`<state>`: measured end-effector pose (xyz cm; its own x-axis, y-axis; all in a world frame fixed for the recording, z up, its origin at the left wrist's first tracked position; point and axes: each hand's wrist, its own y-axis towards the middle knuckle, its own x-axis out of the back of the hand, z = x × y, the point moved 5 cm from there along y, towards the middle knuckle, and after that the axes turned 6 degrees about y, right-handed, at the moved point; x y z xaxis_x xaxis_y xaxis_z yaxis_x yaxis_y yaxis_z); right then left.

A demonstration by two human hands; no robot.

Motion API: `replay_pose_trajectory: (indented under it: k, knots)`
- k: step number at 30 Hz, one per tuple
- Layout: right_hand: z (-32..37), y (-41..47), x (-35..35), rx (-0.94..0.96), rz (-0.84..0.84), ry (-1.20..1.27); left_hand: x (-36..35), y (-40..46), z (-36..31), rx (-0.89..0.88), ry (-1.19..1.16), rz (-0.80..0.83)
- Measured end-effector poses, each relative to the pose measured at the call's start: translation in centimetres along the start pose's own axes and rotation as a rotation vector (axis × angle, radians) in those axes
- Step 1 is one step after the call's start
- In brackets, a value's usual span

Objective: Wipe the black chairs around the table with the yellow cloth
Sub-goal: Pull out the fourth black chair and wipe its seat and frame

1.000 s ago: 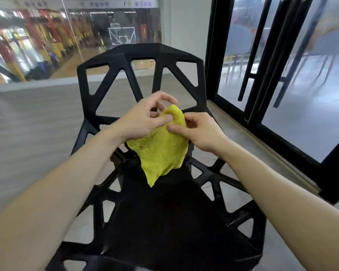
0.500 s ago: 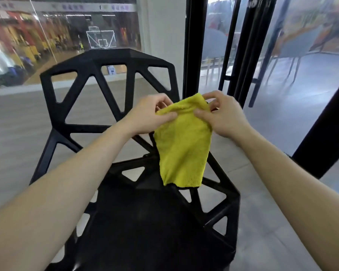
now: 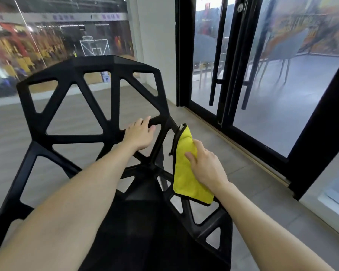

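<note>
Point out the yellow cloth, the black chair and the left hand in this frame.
yellow cloth (image 3: 186, 178): head view, middle of its face.
black chair (image 3: 114, 64): head view, top bar of the backrest.
left hand (image 3: 140, 133): head view, back of the hand.

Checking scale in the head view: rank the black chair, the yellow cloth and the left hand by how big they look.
1. Black chair, by far the largest.
2. Yellow cloth, partly covered by the right hand.
3. Left hand, smallest, though close to the cloth, and it lies farther from the camera.
</note>
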<state>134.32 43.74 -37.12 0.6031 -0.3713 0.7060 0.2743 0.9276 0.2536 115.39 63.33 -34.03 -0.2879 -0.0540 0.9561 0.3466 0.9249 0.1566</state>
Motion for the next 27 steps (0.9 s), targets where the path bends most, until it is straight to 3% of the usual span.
replay_pose_trajectory:
  k: [2,7,13,19,21,24,27]
  knots:
    - [-0.6,-2.6,0.6,-0.003,-0.024,-0.046,-0.1,0.3,-0.8,0.004,-0.002,-0.028]
    - [-1.7,-5.4,3.1,0.039,0.188,-0.224,-1.4,-2.2,-3.6,-0.111,-0.08,-0.058]
    - [2.5,6.4,1.2,-0.089,0.002,-0.007,-1.7,-2.1,-3.8,-0.129,-0.062,-0.077]
    - [-0.8,-4.7,3.3,-0.115,0.013,-0.119,-1.9,-1.9,-2.9,-0.127,-0.093,-0.052]
    - [-0.8,-2.2,3.1,-0.094,0.07,-0.205,-2.1,-2.2,-3.0,-0.133,-0.075,-0.107]
    - [1.7,5.8,1.6,-0.109,0.133,-0.096,-2.0,-2.1,-3.0,-0.121,-0.057,-0.125]
    - [2.8,9.1,0.4,-0.107,0.099,-0.078,-1.5,-1.4,-2.2,-0.103,-0.045,-0.112]
